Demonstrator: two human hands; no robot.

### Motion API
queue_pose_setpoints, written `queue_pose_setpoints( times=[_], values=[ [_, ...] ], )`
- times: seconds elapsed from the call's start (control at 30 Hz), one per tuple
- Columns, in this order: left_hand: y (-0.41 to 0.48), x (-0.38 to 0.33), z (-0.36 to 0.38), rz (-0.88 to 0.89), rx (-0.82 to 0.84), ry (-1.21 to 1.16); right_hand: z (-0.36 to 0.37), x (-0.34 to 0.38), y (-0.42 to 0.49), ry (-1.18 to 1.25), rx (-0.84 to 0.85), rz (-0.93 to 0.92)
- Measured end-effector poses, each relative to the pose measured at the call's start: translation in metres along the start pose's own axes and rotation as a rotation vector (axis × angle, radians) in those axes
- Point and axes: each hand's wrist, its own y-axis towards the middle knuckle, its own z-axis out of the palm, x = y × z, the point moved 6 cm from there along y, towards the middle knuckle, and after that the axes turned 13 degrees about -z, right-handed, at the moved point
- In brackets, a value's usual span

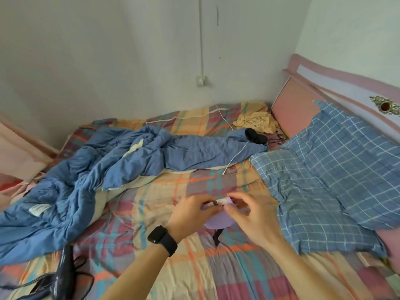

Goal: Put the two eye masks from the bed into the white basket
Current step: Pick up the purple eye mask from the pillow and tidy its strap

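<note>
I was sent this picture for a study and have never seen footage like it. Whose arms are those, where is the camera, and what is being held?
There is no machine here. A person wears a wide-angle camera on the head, looking down at their own arms, so this one picture shows their view. The left hand, with a black wristwatch, and the right hand together pinch a lilac fabric eye mask with their fingers above a bed with a multicoloured checked sheet; its black strap hangs below. Also on the bed lie a crumpled blue quilt and blue checked pillows. No white basket is in view.
</note>
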Motion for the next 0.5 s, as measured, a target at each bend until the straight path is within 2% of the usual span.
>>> queue_pose_setpoints(
  times=[0.07, 0.17, 0.37, 0.5],
  values=[
    [-0.005, 0.011, -0.002, -0.094, 0.044, -0.150, 0.009, 0.004, -0.002, 0.011, 0.027, 0.015],
    [-0.009, 0.019, -0.008, -0.172, 0.088, -0.374, 0.026, 0.006, -0.005, 0.261, 0.119, 0.124],
    [-0.010, 0.029, -0.023, -0.257, 0.052, -0.609, 0.030, 0.009, 0.000, 0.423, -0.001, 0.196],
    [-0.015, 0.031, -0.008, -0.361, 0.119, -0.823, 0.032, 0.007, 0.002, 0.484, -0.088, 0.236]
  ],
)
